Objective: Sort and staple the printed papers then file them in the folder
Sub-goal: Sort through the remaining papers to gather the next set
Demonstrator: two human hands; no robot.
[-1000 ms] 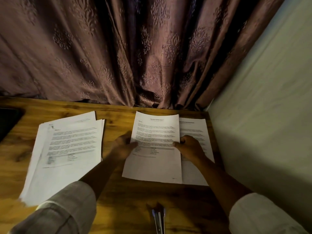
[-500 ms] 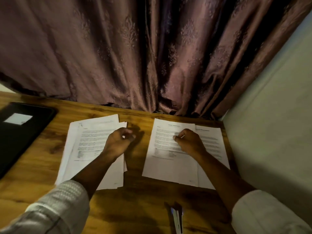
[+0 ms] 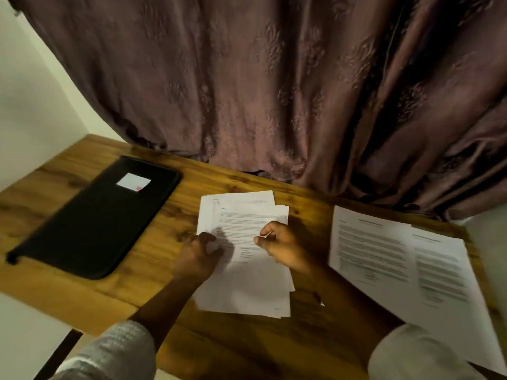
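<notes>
A loose stack of printed papers lies in the middle of the wooden table. My left hand is curled on the stack's left edge, with a bit of paper showing between its fingers. My right hand pinches the top sheet near its right edge between thumb and forefinger. Two more printed sheets lie side by side and overlapping at the right. A black folder with a white label lies shut at the left. No stapler is in view.
A brown patterned curtain hangs along the table's far edge. A pale wall stands at the left. The table's near-left edge drops off beside my left sleeve.
The view has swung left. My right hand left the two sheets at the right and came onto the left stack. My left hand shifted to the stack's left edge.
</notes>
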